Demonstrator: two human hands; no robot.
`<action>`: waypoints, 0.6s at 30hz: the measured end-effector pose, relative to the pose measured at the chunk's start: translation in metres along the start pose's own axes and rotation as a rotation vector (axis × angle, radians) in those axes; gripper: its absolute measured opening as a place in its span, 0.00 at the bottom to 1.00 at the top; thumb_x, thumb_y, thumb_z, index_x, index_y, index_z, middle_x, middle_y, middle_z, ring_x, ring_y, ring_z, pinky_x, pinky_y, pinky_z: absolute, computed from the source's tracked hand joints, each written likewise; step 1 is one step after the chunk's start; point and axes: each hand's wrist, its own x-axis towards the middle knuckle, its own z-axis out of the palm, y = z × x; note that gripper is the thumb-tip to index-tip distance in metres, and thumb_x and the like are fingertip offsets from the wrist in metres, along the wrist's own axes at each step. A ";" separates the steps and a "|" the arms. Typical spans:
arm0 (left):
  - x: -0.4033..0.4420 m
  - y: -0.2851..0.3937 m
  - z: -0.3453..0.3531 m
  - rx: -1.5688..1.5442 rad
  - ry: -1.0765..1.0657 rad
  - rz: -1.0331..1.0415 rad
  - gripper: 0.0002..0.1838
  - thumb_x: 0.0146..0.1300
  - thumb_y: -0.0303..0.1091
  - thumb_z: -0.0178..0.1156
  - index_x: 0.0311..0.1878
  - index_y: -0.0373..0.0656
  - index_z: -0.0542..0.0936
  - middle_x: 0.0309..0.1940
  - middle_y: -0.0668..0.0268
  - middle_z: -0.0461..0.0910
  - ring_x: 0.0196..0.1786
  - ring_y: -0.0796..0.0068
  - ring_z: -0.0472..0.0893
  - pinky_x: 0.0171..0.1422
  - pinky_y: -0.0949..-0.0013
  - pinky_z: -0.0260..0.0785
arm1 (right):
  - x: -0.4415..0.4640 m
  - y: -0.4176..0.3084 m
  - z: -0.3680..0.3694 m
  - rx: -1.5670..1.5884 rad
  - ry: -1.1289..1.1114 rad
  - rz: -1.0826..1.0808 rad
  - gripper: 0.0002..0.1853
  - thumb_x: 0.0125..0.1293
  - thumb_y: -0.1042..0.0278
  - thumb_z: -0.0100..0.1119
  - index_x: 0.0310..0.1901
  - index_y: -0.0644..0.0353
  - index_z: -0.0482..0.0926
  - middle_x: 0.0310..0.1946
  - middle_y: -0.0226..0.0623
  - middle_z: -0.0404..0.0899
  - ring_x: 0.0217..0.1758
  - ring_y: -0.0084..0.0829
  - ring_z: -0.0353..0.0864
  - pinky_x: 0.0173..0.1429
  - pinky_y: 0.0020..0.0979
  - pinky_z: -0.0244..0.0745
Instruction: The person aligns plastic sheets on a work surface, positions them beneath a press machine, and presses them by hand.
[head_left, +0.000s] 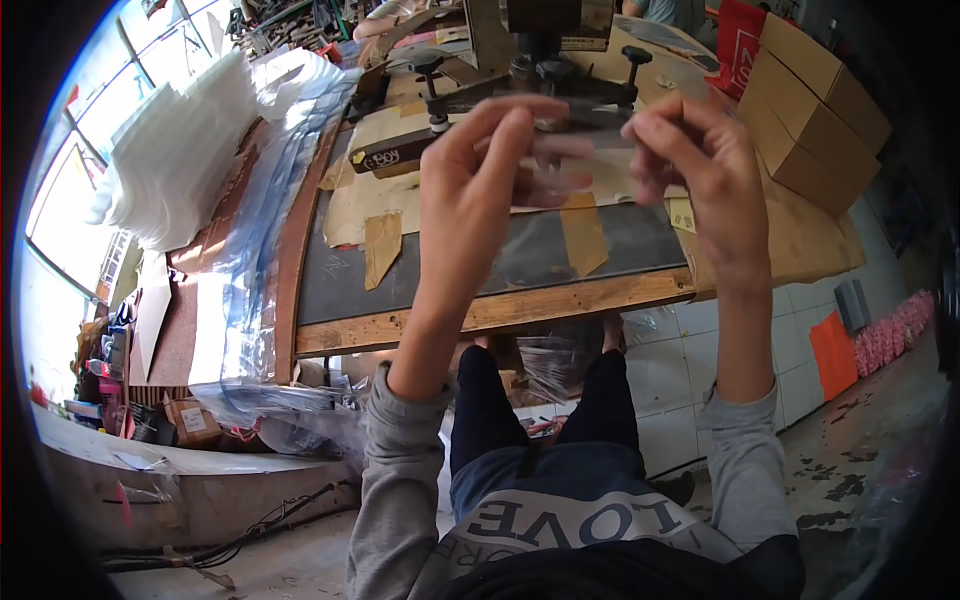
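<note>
Both my hands are raised over the work table, in front of a dark metal press. My left hand [470,175] has its fingers stretched out to the right and apart, blurred by motion. My right hand [705,160] is curled, thumb and fingertips drawn together at its left side; what lies in them, if anything, I cannot make out. Behind and below the hands is the press's bed with pale board [400,205] and strips of brown tape [383,248]. A dark bar with white lettering [385,158] lies beside my left wrist. Black clamp knobs [425,62] stand beyond.
Clear plastic sheets [265,240] drape along the left bench, beside a stack of white translucent sheets [185,140]. Cardboard boxes [810,110] and a red bag [738,45] stand at the right. A wooden edge [500,315] bounds the table's front. Other people are partly visible at the back.
</note>
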 end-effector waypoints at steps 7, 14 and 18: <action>0.017 0.013 -0.004 -0.132 0.073 0.122 0.15 0.72 0.37 0.48 0.44 0.38 0.81 0.39 0.61 0.85 0.38 0.74 0.86 0.37 0.79 0.77 | 0.031 -0.020 -0.005 -0.013 -0.077 -0.071 0.14 0.66 0.57 0.57 0.36 0.59 0.85 0.22 0.28 0.80 0.22 0.19 0.79 0.29 0.19 0.73; 0.013 0.010 -0.017 -0.132 0.073 0.045 0.15 0.72 0.37 0.50 0.51 0.39 0.80 0.45 0.65 0.83 0.43 0.79 0.83 0.45 0.76 0.77 | 0.035 -0.025 -0.007 -0.006 -0.177 -0.002 0.14 0.67 0.56 0.58 0.38 0.59 0.85 0.25 0.26 0.79 0.26 0.17 0.79 0.30 0.19 0.72; 0.014 0.003 -0.028 -0.207 0.007 0.060 0.17 0.73 0.39 0.50 0.57 0.38 0.77 0.52 0.63 0.81 0.51 0.76 0.81 0.53 0.74 0.76 | 0.044 -0.022 0.001 0.040 -0.148 0.034 0.15 0.68 0.56 0.57 0.39 0.60 0.84 0.24 0.24 0.79 0.26 0.16 0.78 0.29 0.18 0.69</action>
